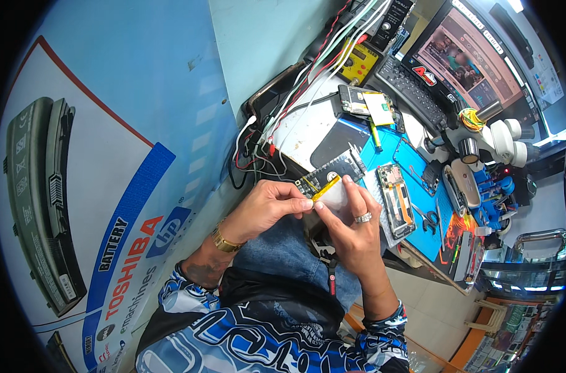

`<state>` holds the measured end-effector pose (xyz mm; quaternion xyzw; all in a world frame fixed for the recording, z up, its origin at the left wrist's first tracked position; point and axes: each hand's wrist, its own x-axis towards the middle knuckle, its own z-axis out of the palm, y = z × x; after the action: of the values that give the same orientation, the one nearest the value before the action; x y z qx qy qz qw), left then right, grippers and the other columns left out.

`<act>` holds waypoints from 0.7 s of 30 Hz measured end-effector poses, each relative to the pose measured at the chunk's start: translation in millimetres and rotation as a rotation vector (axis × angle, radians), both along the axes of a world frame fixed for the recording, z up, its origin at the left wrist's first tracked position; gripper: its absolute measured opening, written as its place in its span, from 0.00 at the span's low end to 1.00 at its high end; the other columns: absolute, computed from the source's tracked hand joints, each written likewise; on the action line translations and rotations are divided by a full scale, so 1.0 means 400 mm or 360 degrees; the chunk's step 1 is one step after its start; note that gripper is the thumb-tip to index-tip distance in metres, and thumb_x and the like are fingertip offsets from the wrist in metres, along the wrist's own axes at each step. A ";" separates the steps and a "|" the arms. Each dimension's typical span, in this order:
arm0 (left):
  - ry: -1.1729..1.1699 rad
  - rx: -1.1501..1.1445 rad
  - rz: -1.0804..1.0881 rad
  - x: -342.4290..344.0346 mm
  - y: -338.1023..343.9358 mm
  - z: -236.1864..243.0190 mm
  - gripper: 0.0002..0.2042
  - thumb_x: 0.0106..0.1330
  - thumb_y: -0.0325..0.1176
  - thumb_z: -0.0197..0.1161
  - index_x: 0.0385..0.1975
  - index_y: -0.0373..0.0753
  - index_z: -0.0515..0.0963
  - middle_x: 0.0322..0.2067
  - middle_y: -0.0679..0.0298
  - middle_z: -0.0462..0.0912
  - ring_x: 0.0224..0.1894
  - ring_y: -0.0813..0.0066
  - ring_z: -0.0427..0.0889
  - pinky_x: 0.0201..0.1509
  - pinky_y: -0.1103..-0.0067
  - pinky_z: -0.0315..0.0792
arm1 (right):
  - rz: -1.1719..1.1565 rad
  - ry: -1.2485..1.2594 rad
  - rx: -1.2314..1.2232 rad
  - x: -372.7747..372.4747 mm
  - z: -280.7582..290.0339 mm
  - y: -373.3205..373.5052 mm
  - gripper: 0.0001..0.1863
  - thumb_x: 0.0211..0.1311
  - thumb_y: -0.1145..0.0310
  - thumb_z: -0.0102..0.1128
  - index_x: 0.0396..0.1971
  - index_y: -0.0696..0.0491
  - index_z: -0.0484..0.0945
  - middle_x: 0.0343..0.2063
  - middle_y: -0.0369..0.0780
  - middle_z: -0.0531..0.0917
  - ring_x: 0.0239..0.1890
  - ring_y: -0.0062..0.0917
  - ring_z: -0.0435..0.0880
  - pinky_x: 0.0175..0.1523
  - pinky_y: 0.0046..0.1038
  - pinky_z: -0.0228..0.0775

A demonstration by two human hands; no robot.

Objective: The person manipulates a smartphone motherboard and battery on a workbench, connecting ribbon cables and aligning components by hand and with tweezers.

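Observation:
Between my two hands is a flat, pale silver phone battery (pixel 334 202) with a yellow strip along its upper edge. My left hand (pixel 267 210) pinches the strip's lower left end between thumb and fingertips. My right hand (pixel 356 235), with a ring on it, grips the battery's right side; one fingertip reaches the strip's upper end and another lies near my left thumb. Just beyond the battery lies a dark circuit board (pixel 340 168) with a row of small parts. Right of my right hand rests an opened phone (pixel 396 202) with an orange flex cable.
A blue mat (pixel 423 244) covers the bench, with black scissors (pixel 427 221) and a yellow-handled screwdriver (pixel 375 137) on it. Farther back are another opened phone (pixel 352 99), a keyboard (pixel 407 90) and a monitor (pixel 466 56). A microscope (pixel 497 142) stands right; loose cables (pixel 283 121) hang left.

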<state>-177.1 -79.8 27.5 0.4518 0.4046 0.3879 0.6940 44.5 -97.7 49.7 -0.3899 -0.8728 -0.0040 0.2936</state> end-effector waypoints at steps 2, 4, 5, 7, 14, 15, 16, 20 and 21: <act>0.0082 0.0047 -0.0016 -0.011 0.010 -0.018 0.09 0.65 0.33 0.67 0.35 0.33 0.83 0.28 0.66 0.85 0.32 0.84 0.79 0.38 0.84 0.73 | -0.0005 0.0063 -0.0098 -0.004 -0.001 0.009 0.26 0.46 0.75 0.68 0.50 0.44 0.83 0.63 0.51 0.69 0.59 0.44 0.71 0.59 0.40 0.65; 0.0207 0.0175 0.0102 -0.010 0.021 -0.029 0.09 0.64 0.33 0.69 0.36 0.32 0.83 0.29 0.66 0.85 0.32 0.83 0.81 0.38 0.84 0.74 | -0.0067 0.0153 -0.0268 -0.008 0.004 0.015 0.26 0.45 0.75 0.69 0.49 0.46 0.83 0.63 0.52 0.69 0.59 0.45 0.72 0.60 0.41 0.65; 0.0291 0.0280 0.0235 -0.002 0.027 -0.030 0.10 0.64 0.33 0.69 0.36 0.32 0.83 0.29 0.65 0.85 0.32 0.83 0.81 0.38 0.83 0.74 | -0.0105 0.0179 -0.0269 -0.009 -0.006 0.025 0.25 0.46 0.75 0.71 0.49 0.49 0.83 0.61 0.53 0.70 0.58 0.47 0.72 0.60 0.43 0.65; 0.0579 0.0562 0.0508 0.005 0.042 -0.039 0.11 0.64 0.35 0.68 0.38 0.32 0.83 0.29 0.65 0.86 0.32 0.83 0.82 0.37 0.82 0.75 | -0.0226 0.0250 -0.0376 -0.017 -0.023 0.038 0.25 0.46 0.75 0.71 0.49 0.49 0.82 0.59 0.53 0.71 0.57 0.48 0.73 0.60 0.43 0.66; 0.0539 0.0166 0.0400 0.025 0.087 -0.126 0.11 0.69 0.33 0.62 0.40 0.30 0.84 0.26 0.72 0.81 0.30 0.89 0.74 0.34 0.87 0.67 | -0.0339 0.0135 -0.0384 -0.034 -0.038 0.058 0.24 0.48 0.74 0.70 0.50 0.50 0.82 0.56 0.56 0.71 0.56 0.49 0.71 0.59 0.44 0.65; 0.0481 0.0167 0.0445 0.034 0.091 -0.134 0.11 0.68 0.33 0.61 0.38 0.31 0.85 0.23 0.74 0.79 0.27 0.90 0.71 0.30 0.86 0.64 | -0.0341 0.0101 -0.0378 -0.033 -0.042 0.056 0.24 0.48 0.74 0.70 0.50 0.50 0.82 0.56 0.56 0.70 0.57 0.49 0.71 0.59 0.44 0.64; 0.0432 0.0138 0.0463 0.038 0.091 -0.137 0.11 0.68 0.33 0.62 0.37 0.30 0.85 0.21 0.75 0.77 0.25 0.91 0.69 0.28 0.86 0.62 | -0.0333 0.0095 -0.0376 -0.032 -0.044 0.055 0.24 0.48 0.74 0.70 0.50 0.50 0.82 0.56 0.56 0.70 0.57 0.50 0.71 0.59 0.44 0.64; 0.0315 0.0046 0.0505 0.051 0.095 -0.127 0.11 0.66 0.33 0.63 0.35 0.29 0.85 0.18 0.77 0.74 0.22 0.92 0.65 0.24 0.85 0.59 | -0.0317 0.0084 -0.0389 -0.030 -0.045 0.055 0.24 0.49 0.74 0.70 0.50 0.50 0.81 0.57 0.56 0.70 0.57 0.50 0.70 0.59 0.44 0.64; 0.0302 0.0032 0.0513 0.051 0.095 -0.129 0.11 0.66 0.33 0.63 0.35 0.29 0.85 0.18 0.77 0.74 0.22 0.92 0.65 0.24 0.85 0.58 | -0.0313 0.0082 -0.0393 -0.031 -0.045 0.055 0.24 0.49 0.74 0.70 0.51 0.50 0.81 0.57 0.56 0.70 0.57 0.50 0.70 0.59 0.44 0.64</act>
<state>-156.6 -41.8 -24.1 0.4227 0.5314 0.4537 0.5771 32.1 -75.6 31.8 -0.5066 -0.8164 0.0846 0.2640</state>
